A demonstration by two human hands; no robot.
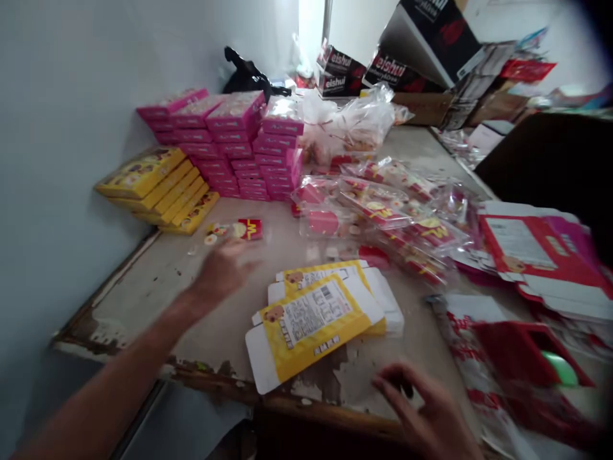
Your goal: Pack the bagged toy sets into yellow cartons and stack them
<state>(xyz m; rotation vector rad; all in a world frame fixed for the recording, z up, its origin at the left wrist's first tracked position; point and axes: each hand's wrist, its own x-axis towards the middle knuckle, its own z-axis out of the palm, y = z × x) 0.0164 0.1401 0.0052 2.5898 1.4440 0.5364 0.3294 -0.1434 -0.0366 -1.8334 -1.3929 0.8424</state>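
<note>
My left hand (220, 275), a little blurred, reaches over the table with thumb and fingers apart. Its fingertips are at the near edge of a clear plastic packet (237, 230) with a red and yellow "M" piece inside; whether they touch it I cannot tell. My right hand (426, 409) hovers at the front table edge, fingers curved, a gap between thumb and forefinger, nothing visible in it. Between the hands lie flattened yellow cardboard boxes (311, 319), overlapping, with white flaps sticking out.
Closed yellow boxes (148, 176) lean in a stack at the left, beside piled pink boxes (234, 121). Filled clear packets (383, 204) heap at centre right. Red flat cartons (522, 243) and a red-and-white plastic bag (479, 358) lie right. Black cartons (426, 45) stand behind.
</note>
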